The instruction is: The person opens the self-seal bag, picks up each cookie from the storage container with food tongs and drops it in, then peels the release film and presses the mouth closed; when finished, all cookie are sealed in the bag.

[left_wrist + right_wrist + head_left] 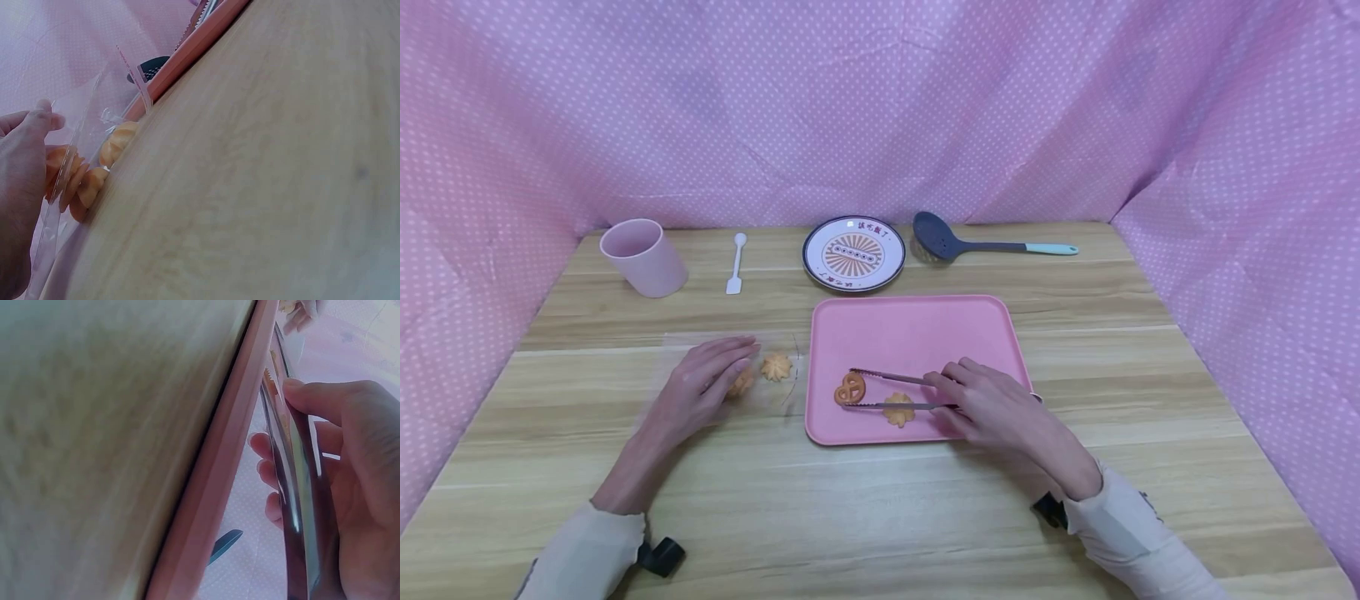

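My left hand [702, 385] pinches the upper film of a clear plastic bag [81, 125]; several flower-shaped cookies [777, 367] lie inside, partly hidden by the hand. My right hand [992, 406] grips metal tongs [306, 512] low over the pink tray [925, 325], thumb on one arm and fingers on the other. The tongs' arms stand apart, their tips on either side of a pretzel-shaped cookie [850, 389] on the tray. One flower-shaped cookie [898, 412] lies on the tray, partly beneath the nearer arm of the tongs.
Behind the tray are a round patterned plate [853, 254] and a dark slotted ladle [936, 236] with a pale green handle end. A pink cup [643, 258] and a small white spatula [737, 262] stand and lie at the back left. Pink dotted cloth surrounds the table [850, 517].
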A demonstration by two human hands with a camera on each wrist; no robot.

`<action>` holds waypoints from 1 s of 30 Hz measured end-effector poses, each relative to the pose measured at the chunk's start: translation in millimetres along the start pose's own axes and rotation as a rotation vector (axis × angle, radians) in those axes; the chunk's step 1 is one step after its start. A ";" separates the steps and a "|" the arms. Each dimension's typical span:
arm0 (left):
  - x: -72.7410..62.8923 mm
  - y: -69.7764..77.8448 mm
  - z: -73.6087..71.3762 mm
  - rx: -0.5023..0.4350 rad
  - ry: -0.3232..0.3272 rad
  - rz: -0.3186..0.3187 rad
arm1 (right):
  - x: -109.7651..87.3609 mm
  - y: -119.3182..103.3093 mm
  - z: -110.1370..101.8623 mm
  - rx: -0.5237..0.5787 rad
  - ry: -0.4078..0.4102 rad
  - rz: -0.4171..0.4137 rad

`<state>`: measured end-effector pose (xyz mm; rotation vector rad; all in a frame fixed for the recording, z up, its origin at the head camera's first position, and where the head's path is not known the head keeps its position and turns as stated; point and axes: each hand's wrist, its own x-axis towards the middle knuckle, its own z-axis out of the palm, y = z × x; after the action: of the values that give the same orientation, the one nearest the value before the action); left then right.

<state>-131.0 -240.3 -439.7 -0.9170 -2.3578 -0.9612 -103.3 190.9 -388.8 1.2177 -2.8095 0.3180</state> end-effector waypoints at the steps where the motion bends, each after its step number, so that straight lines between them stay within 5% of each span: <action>1: -0.1 0.1 -0.1 0.003 -0.002 -0.001 | 0.1 0.1 0.2 -0.002 0.003 -0.001; 14: 0.2 1.1 -0.7 0.006 -0.004 0.005 | 10.1 -3.1 -0.7 0.006 0.040 -0.017; 30: 1.6 1.0 -0.5 0.000 0.008 0.026 | 46.6 -19.1 8.2 -0.027 0.084 -0.077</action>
<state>-131.3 -239.5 -438.0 -0.9403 -2.3336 -0.9532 -121.2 143.1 -387.3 1.2723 -2.6795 0.3175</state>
